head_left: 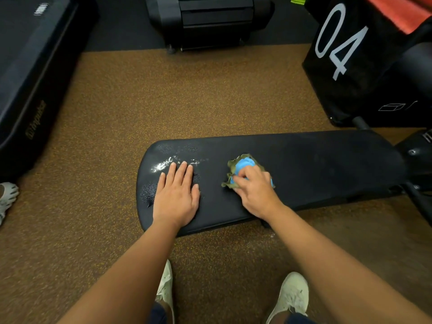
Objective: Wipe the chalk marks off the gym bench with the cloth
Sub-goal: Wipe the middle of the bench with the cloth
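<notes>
A brown speckled floor (pixel 210 94) filled most of the view, with dark flooring beyond it at the far edge. On it stood one black padded bench (pixel 315 164), running from the middle out to the right, its rounded end toward the left. A black box (pixel 374 78) marked "04" in white stood behind the bench at the right, with something orange (pixel 402 10) lying on top of it. Two dark machines completed the room: a long low one (pixel 28 66) along the left edge and a squat one (pixel 210 19) at the far side.

Both bare forearms reached down to the bench. The left hand (pixel 176 197) lay flat on the pad near its rounded end, palm down, fingers straight and close together, grasping nothing. The right hand (pixel 256 190) was just beside it, to the right, fingers curled over the one cloth (pixel 244 163), gripping it and holding it down on the pad. The cloth was bunched, blue in the middle and green at the edges, and showed past the fingertips on the far side.

One patch of white chalk marks (pixel 163 165) lay on the pad at the tips of the left fingers, apart from the cloth.

Three pale shoes showed: a pair (pixel 293 295) below the bench, and one (pixel 7 197) at the left edge
</notes>
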The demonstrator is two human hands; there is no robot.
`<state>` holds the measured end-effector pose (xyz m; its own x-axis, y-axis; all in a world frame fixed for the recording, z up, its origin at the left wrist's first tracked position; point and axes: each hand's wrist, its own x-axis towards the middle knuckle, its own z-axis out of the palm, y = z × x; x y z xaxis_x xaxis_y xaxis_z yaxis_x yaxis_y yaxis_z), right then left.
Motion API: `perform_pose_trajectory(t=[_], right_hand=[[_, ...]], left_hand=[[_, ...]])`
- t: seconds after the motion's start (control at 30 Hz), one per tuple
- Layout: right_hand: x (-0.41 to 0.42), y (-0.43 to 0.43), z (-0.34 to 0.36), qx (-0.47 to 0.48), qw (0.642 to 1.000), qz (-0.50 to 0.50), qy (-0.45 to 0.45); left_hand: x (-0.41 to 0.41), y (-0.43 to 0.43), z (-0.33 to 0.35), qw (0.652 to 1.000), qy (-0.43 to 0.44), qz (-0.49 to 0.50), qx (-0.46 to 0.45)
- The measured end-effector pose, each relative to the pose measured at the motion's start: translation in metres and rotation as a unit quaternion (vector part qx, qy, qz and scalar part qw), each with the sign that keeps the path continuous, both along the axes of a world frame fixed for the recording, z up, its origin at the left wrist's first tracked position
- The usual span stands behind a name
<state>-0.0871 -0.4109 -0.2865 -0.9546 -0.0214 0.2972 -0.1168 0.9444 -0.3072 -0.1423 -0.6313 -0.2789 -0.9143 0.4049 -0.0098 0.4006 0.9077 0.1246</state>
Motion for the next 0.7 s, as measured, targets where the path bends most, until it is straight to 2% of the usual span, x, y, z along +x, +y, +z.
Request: perform_pose_trajectory(t=[0.07, 0.23, 0.33, 0.4, 0.47, 0.6, 0.7], right_hand=[[0.011, 0.017, 0.001, 0.029, 0.999, 0.036, 0.008], [0.01, 0.002, 0.0, -0.014, 0.991, -0.13, 0.026], [0.03, -0.023, -0.004, 0.009, 0.999, -0.037, 0.02], [0.035, -0.008, -0.002, 0.032, 0.999, 0.012, 0.025], [0.025, 0.009, -0.003, 0.044, 0.998, -0.023, 0.041], [0.013, -0.014, 0.0, -0.031, 0.983, -0.167, 0.062], [0.031, -0.025, -0.005, -0.011, 0.993, -0.094, 0.065]], left_hand=[[0.001, 0.0, 0.0, 1.0, -0.001, -0.003, 0.002], [0.002, 0.0, 0.0, 1.0, -0.006, -0.006, -0.002], [0.002, 0.0, 0.001, 1.0, -0.004, -0.005, 0.007], [0.003, 0.0, 0.001, 1.0, -0.007, -0.005, 0.009], [0.002, -0.001, 0.001, 1.0, -0.008, -0.006, 0.002], [0.002, -0.001, 0.0, 1.0, -0.005, -0.006, 0.0], [0.002, -0.001, 0.001, 1.0, 0.0, -0.004, 0.01]])
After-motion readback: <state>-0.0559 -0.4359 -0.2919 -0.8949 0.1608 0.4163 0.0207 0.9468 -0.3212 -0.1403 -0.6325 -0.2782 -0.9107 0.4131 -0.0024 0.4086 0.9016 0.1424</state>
